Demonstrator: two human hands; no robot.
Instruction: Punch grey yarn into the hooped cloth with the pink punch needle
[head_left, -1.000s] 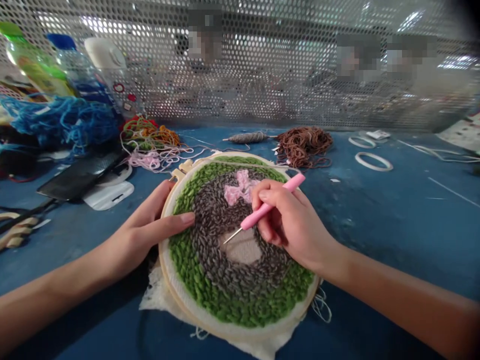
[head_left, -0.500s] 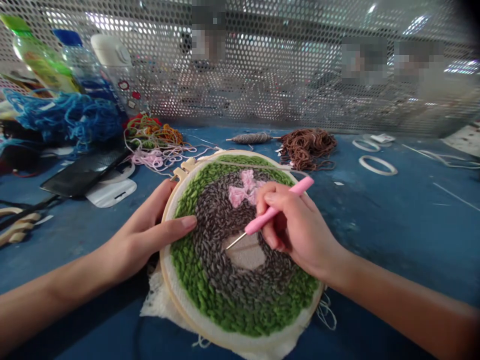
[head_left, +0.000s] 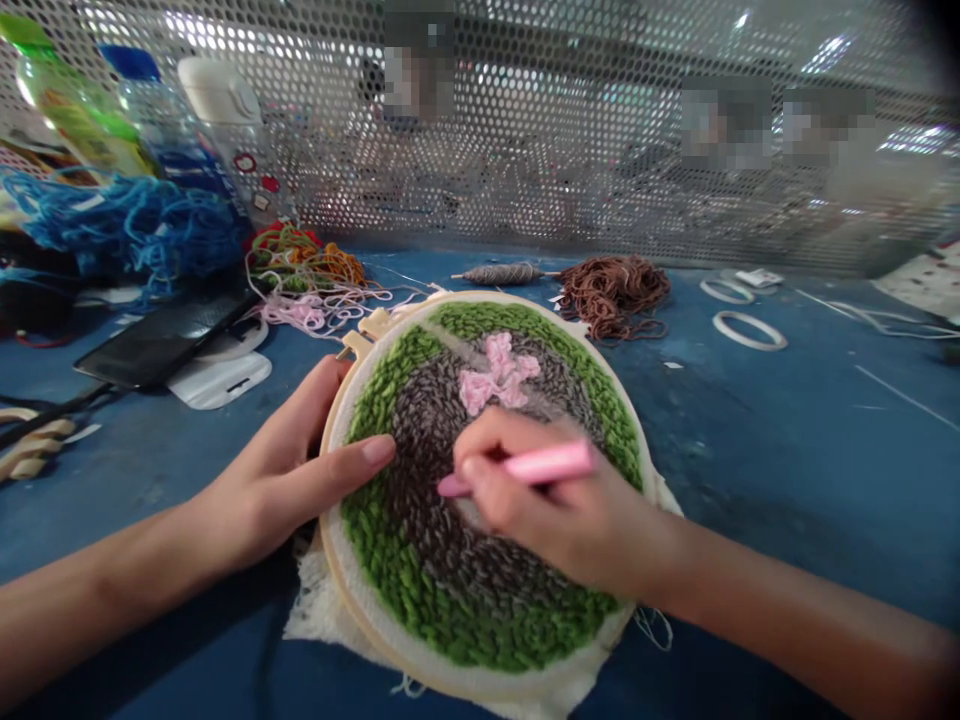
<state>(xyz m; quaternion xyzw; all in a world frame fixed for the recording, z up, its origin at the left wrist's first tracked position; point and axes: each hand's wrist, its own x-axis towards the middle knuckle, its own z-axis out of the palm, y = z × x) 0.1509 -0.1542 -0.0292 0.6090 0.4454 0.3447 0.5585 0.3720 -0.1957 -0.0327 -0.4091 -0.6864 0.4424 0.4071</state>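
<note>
A round wooden hoop (head_left: 330,530) holds cloth covered with green and dark grey yarn loops, with a pink flower (head_left: 499,375) near its top. My left hand (head_left: 296,460) grips the hoop's left edge, thumb on the green loops and fingers behind. Over the middle of the hoop, my right hand (head_left: 547,510) is closed around a pink-handled punch needle (head_left: 551,462). The tool's tip end meets the grey loops just left of the bare patch; its metal needle cannot be seen. My right hand hides most of that patch.
Brown yarn (head_left: 611,295) and a grey yarn spindle (head_left: 502,273) lie behind the hoop. Blue yarn (head_left: 150,235), bottles (head_left: 75,100) and a black phone (head_left: 165,330) are at the left. White rings (head_left: 750,330) lie right, before a perforated metal panel (head_left: 525,170).
My right hand has moved left and down with the punch needle, whose handle now lies flatter and whose metal needle is out of sight. The pink flower is uncovered. My left hand keeps its hold.
</note>
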